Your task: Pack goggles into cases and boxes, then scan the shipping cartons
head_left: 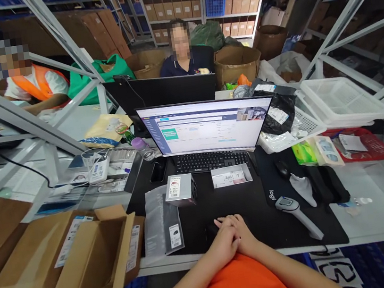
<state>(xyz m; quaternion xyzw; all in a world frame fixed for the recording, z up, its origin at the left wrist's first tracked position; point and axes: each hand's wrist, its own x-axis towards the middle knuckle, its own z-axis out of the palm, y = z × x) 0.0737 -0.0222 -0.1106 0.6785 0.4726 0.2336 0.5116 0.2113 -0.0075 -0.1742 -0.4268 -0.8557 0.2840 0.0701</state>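
Note:
My left hand (226, 241) and my right hand (240, 230) rest folded together at the front edge of the black desk mat (255, 211). Their fingers are closed and overlap, with nothing visible in them. A dark shape beside the fingertips blends into the mat; I cannot make out what it is. Beyond the hands stand a silver-grey box (180, 190) with a label and an open shallow white box (231, 176) holding printed papers. Left of the hands lies a translucent plastic bag (156, 223) with a label. A barcode scanner (299, 214) lies to the right.
A monitor (207, 127) stands behind a keyboard (212, 160). Open cardboard box (93, 258) at left; computer mouse (282, 169), black case (328, 184) and red basket (374, 147) at right. A phone (158, 169) and bottle (143, 149) sit left. Two people are across the desk.

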